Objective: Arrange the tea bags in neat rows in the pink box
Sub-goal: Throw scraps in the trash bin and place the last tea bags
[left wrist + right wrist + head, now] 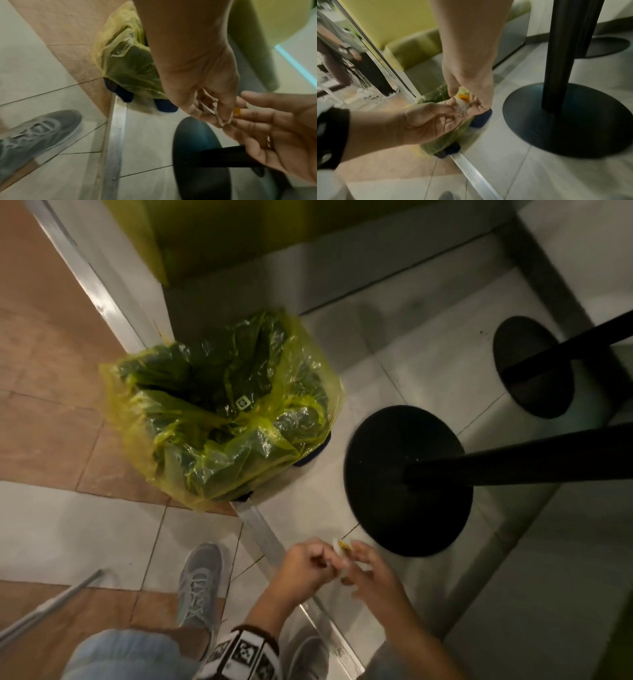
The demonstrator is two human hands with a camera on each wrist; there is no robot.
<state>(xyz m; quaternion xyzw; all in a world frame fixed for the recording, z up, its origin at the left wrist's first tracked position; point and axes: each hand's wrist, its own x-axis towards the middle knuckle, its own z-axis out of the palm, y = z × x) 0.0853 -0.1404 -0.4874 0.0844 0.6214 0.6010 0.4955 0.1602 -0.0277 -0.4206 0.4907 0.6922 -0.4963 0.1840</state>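
From the head view, the person stands over a bin lined with a yellow bag (219,409), beside two black table bases (407,481). The left hand (305,566) and the right hand (373,573) meet low in the picture with a small white scrap with an orange spot (340,546) between them. No pink box and no row of tea bags shows here, so the scrap looks more like a wrapper or tag than a whole tea bag (I cannot tell which).

In the left wrist view, the left hand (205,97) curls its fingers (224,112) and pinches crumpled paper (217,115), while the right hand (278,128) lies spread, its fingertips touching the paper and an orange bit (237,111). A grey shoe (37,129) stands on the floor tiles (145,142).

In the right wrist view, the right hand (471,88) pinches the scrap (462,102) between thumb and fingers, and the left hand (428,119) grips it from below.

The risk, as I judge it: the hands are not yet above the bin mouth, so a loose grip lets the light scrap flutter to the floor. Both hands pulling at thin paper could also tear it and scatter bits.
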